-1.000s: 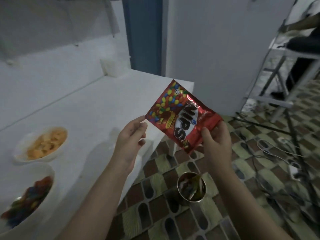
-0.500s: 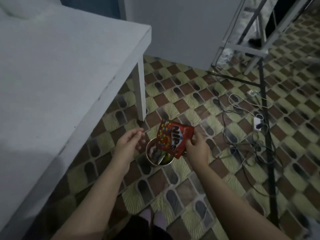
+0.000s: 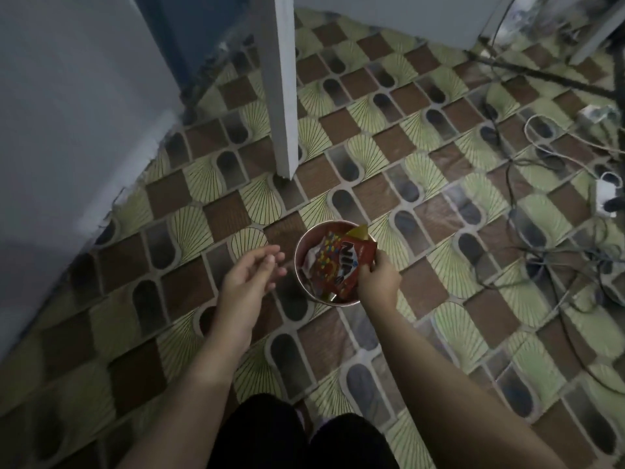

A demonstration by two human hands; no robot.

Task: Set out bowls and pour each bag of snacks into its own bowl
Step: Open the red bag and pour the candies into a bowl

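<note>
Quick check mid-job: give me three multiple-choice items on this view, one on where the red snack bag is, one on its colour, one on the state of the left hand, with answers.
1. Where is the red snack bag?
A. Flat on the table top
B. Over the mouth of the round bin on the floor
C. Among the cables by the wall

2. What is the bag's main colour?
A. Red
B. Blue
C. Green

3. What is the left hand doing?
A. Gripping the bin's rim
B. Pinching the bag
C. Open, holding nothing

Answers:
1 B, the right hand holds the bag at the bin's opening, beside other wrappers inside.
2 A, the wrapper is red with coloured candies printed on it.
3 C, its fingers are relaxed, left of the bin and apart from it.
</note>
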